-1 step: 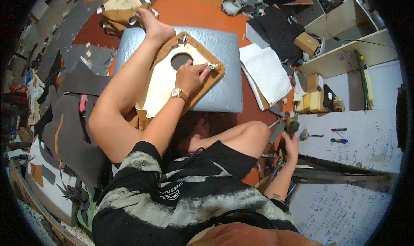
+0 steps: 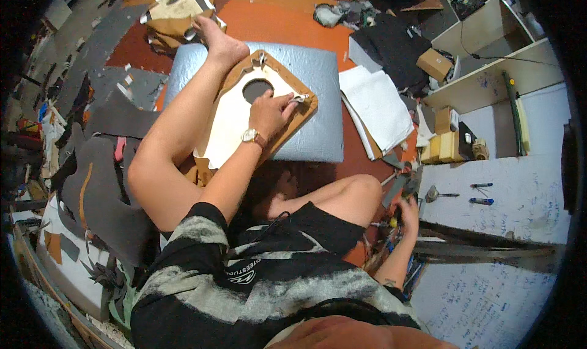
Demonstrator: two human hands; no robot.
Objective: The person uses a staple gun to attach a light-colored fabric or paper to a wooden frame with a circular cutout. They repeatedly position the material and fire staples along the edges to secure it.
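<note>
The person is sitting on the orange-red floor (image 2: 275,19) with 1 bare foot (image 2: 221,43) resting on the top-left corner of a flat cream-and-tan leather panel with a round hole (image 2: 241,113). That panel is lying on a grey padded rectangular mat (image 2: 315,98), which is covering the middle of the floor, and the panel is reaching over the mat's left and lower edges.

The left hand (image 2: 269,113), wearing a wristwatch, is pressing down on the panel just right of the hole, its fingers curled and pinching a small pale strip (image 2: 301,98) at the panel's right corner. The right hand (image 2: 408,211) is down beside the right knee, near the floor's right edge, closed around a small tool with a yellow part (image 2: 394,214); what kind of tool it is cannot be told.

A stack of white folded sheets (image 2: 379,107) is lying just beside the mat's right edge. Dark grey cut pieces of material (image 2: 98,190) are spreading along the floor's left side. A few tan wooden blocks (image 2: 443,144) are standing near the white sheets.
</note>
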